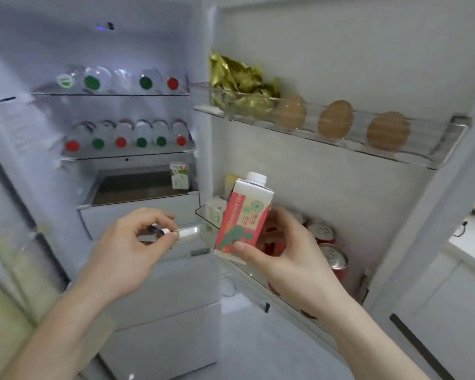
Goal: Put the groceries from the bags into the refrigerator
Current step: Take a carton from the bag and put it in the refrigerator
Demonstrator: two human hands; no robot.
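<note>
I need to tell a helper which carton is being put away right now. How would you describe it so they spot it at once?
Look at the open refrigerator door, in front of its lower shelf with the red cans. The right hand holds a carton there, tilted. Unlike the pale cartons behind it, it is red and cream with green round prints and a white screw cap.

Both hands raised: left [137,239] pinching, right [280,248] gripping.

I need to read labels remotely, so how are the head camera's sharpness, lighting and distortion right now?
Head view: the red-and-white drink carton in the right hand is sharp enough to show its print. The small object pinched by the left hand is blurred. The clear bottles on the glass shelves look soft under bright interior light. Wide-angle distortion bends the clear door rack holding brown eggs.
</note>
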